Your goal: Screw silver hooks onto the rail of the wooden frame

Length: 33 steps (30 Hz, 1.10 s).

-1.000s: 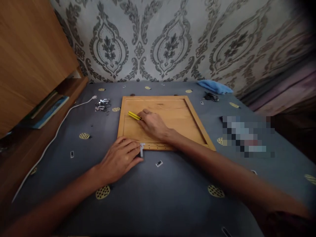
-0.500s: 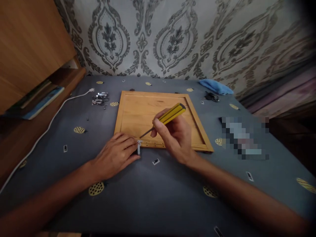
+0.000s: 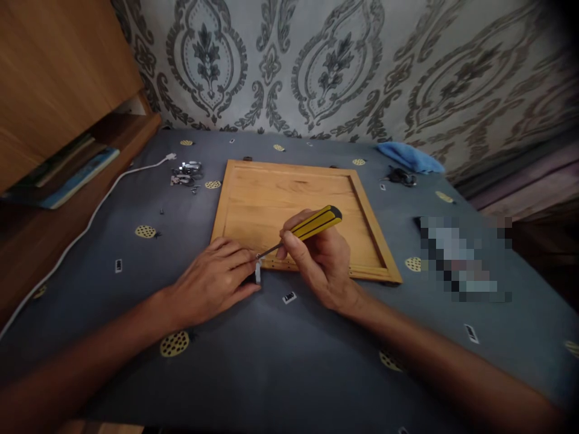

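A framed wooden panel, like a cabinet door, lies flat on the patterned cloth. At its near edge my left hand presses down, fingers on the frame and thumb below, gripping a small metal hinge. Most of the hinge is hidden by those fingers. My right hand is closed round a screwdriver with a yellow and black handle. Its shaft slants down to the left, and the tip is at the top of the hinge. Several small dark holes show along the near frame, right of the hinge.
Several metal hinges and small screws lie at the back left, beside a white cable. A blue cloth and a black coiled item are at the back right. A pixelated object lies right. Books sit on the left shelf.
The screwdriver tip has come down from just above the panel onto the hinge. My left hand keeps its hold there. The whole view has shifted slightly.
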Each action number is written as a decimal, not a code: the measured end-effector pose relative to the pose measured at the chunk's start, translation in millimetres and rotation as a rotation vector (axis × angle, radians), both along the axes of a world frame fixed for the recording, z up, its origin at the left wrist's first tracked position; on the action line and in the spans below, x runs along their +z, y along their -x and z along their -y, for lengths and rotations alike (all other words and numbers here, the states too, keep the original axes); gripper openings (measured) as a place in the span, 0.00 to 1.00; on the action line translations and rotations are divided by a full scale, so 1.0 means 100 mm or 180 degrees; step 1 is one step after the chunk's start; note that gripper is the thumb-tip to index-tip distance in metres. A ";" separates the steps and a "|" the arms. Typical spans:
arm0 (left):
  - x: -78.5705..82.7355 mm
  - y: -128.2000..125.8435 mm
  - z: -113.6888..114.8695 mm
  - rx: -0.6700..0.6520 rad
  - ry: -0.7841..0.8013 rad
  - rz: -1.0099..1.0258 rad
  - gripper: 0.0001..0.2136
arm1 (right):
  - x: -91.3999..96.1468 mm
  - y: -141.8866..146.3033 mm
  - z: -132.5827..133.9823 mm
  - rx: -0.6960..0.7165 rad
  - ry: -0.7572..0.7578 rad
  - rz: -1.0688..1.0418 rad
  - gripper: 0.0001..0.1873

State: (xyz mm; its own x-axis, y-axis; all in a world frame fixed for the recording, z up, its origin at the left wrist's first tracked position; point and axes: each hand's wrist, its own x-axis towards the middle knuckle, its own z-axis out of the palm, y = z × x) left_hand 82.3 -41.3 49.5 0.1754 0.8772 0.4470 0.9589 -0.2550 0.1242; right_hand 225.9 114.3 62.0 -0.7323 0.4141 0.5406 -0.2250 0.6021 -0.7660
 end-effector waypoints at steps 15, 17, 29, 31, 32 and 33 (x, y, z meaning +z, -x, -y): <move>0.01 -0.01 -0.01 -0.0040 -0.0016 -0.0002 0.12 | 0.03 0.05 -0.02 0.0049 0.0206 -0.0152 0.04; 0.01 -0.01 -0.01 -0.0037 -0.0029 0.0008 0.12 | 0.03 0.05 -0.02 0.0046 0.0162 -0.0132 0.04; -0.01 0.00 -0.01 -0.0055 -0.0051 0.0066 0.12 | 0.05 0.04 -0.01 -0.0025 0.0155 0.0232 0.09; -0.01 0.00 -0.01 -0.0072 -0.0068 0.0054 0.12 | 0.07 0.06 -0.01 -0.0084 0.0283 0.0342 0.10; -0.01 0.00 -0.01 -0.0076 -0.0067 0.0047 0.12 | 0.09 0.09 0.00 -0.0075 0.0371 0.0395 0.11; 0.00 0.00 -0.01 -0.0075 -0.0059 0.0044 0.12 | 0.10 0.11 -0.01 -0.0018 0.0491 0.0431 0.12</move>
